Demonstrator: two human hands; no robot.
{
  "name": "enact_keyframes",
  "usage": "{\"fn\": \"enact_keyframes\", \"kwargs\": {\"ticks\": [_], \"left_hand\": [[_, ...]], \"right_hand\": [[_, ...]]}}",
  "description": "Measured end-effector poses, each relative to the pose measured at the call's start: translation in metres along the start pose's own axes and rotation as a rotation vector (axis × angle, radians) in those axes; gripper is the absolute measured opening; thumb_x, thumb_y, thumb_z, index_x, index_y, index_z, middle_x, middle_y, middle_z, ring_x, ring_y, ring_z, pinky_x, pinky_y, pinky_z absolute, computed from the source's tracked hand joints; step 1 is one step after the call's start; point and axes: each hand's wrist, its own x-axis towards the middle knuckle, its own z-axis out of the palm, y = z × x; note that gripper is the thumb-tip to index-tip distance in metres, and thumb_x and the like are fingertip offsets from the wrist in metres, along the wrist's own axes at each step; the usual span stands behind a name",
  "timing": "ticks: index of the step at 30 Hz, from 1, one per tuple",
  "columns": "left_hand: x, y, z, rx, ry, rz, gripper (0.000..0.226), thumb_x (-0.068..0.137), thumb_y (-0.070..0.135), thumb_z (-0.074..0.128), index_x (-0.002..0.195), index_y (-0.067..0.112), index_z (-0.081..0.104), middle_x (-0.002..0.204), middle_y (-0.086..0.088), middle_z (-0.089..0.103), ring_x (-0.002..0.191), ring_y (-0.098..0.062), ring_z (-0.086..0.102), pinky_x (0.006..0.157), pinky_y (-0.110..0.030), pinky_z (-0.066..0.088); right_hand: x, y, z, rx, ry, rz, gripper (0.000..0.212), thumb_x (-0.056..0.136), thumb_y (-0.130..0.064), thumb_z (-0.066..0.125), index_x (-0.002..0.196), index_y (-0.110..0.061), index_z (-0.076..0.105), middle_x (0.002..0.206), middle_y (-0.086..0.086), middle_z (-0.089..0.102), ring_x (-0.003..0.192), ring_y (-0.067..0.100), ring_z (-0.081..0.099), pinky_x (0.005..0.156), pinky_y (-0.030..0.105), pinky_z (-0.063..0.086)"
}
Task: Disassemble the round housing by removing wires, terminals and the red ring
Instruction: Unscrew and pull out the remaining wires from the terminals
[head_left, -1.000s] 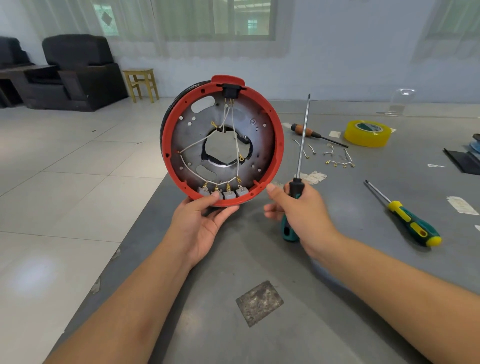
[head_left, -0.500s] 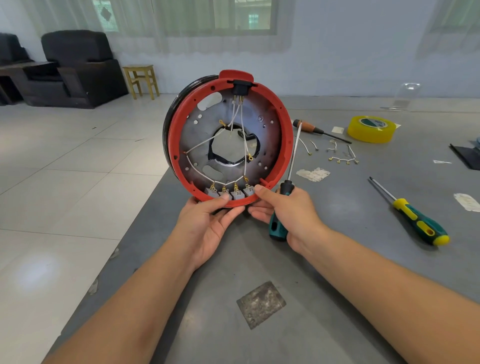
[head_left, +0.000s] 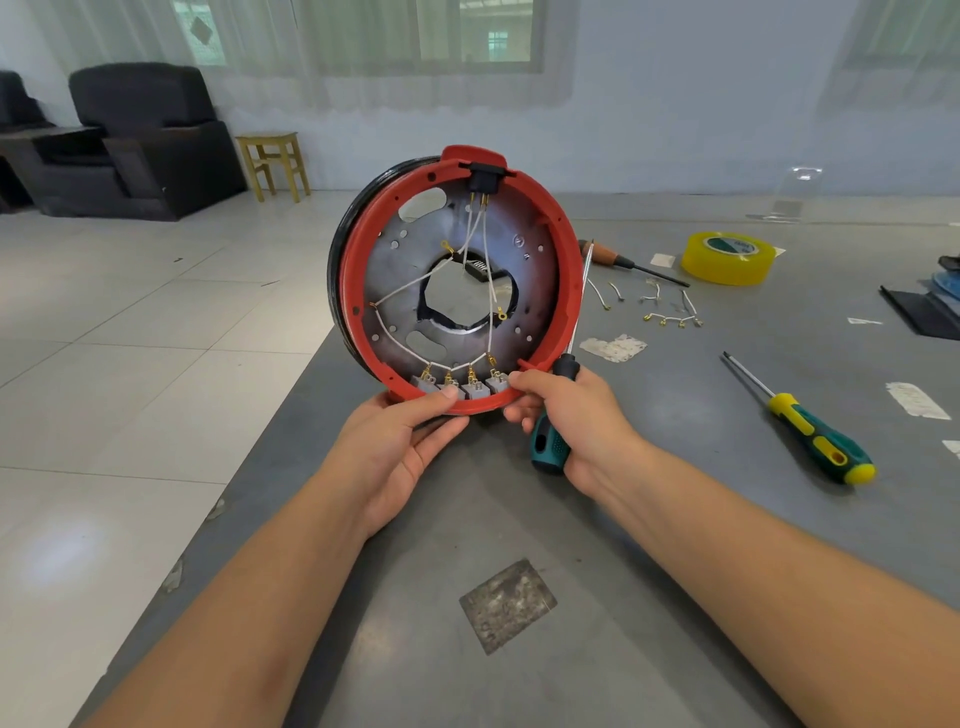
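Head view shows the round housing (head_left: 457, 280) standing on edge near the table's left edge, its open face turned toward the person, with the red ring (head_left: 563, 291) still seated around the rim. White wires (head_left: 405, 286) run from the black socket at the top across the grey plate to a row of grey terminals (head_left: 460, 387) along the bottom. The left hand (head_left: 400, 447) cradles the lower rim from beneath, thumb pressed on the ring beside the terminals. The right hand (head_left: 571, 421) is nearer the rightmost terminal: its thumb and forefinger touch that spot while the remaining fingers curl around a green-handled screwdriver (head_left: 563, 410), shaft pointing upward along the ring's right side. The terminals sit directly above both thumbs, so the next pull would likely go toward the person. Farther right on the table (head_left: 675, 519) lie loose wire pieces (head_left: 670, 317), a second screwdriver (head_left: 810, 431) and yellow tape (head_left: 727, 258).
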Motion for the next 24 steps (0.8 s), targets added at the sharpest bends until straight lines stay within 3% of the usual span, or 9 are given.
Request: {"fn": "enact_keyframes", "kwargs": {"ticks": [5, 13, 18, 20, 24], "left_hand": [[-0.001, 0.006, -0.002, -0.022, 0.041, 0.014, 0.037, 0.090, 0.009, 0.077, 0.124, -0.002, 0.065, 0.112, -0.020, 0.077, 0.102, -0.030, 0.077, 0.078, -0.036, 0.064], [0.000, 0.007, -0.005, -0.040, 0.085, 0.068, 0.044, 0.093, 0.004, 0.073, 0.133, -0.002, 0.057, 0.118, -0.020, 0.075, 0.105, -0.031, 0.076, 0.082, -0.041, 0.065], [0.004, 0.007, -0.011, -0.063, 0.124, 0.105, 0.051, 0.091, 0.005, 0.075, 0.137, -0.004, 0.054, 0.118, -0.019, 0.075, 0.101, -0.030, 0.077, 0.078, -0.039, 0.065], [0.005, 0.007, -0.013, -0.078, 0.130, 0.128, 0.054, 0.090, 0.006, 0.076, 0.138, -0.002, 0.053, 0.116, -0.018, 0.076, 0.101, -0.030, 0.077, 0.076, -0.037, 0.065], [0.007, 0.006, -0.018, -0.108, 0.135, 0.159, 0.057, 0.089, 0.003, 0.077, 0.139, 0.001, 0.051, 0.113, -0.015, 0.078, 0.102, -0.031, 0.077, 0.075, -0.037, 0.064]], "right_hand": [[0.001, 0.004, 0.000, -0.035, 0.005, -0.015, 0.023, 0.087, -0.015, 0.076, 0.104, -0.005, 0.064, 0.072, 0.013, 0.075, 0.059, 0.018, 0.066, 0.049, 0.023, 0.050], [0.000, 0.007, -0.003, -0.099, -0.032, -0.031, 0.025, 0.092, -0.026, 0.076, 0.103, -0.007, 0.065, 0.083, 0.011, 0.078, 0.060, 0.015, 0.065, 0.050, 0.024, 0.050], [-0.003, 0.002, -0.009, -0.031, -0.108, 0.026, 0.006, 0.093, -0.010, 0.056, 0.098, -0.011, 0.053, 0.090, 0.013, 0.076, 0.057, 0.017, 0.062, 0.052, 0.026, 0.050], [-0.005, 0.001, -0.013, 0.023, -0.133, 0.046, 0.010, 0.093, -0.004, 0.050, 0.101, -0.012, 0.049, 0.097, 0.014, 0.074, 0.059, 0.018, 0.062, 0.053, 0.027, 0.051], [-0.008, 0.002, -0.027, -0.012, -0.194, -0.093, 0.007, 0.104, -0.008, 0.052, 0.111, -0.007, 0.050, 0.103, 0.011, 0.072, 0.068, 0.020, 0.066, 0.065, 0.031, 0.056]]}}
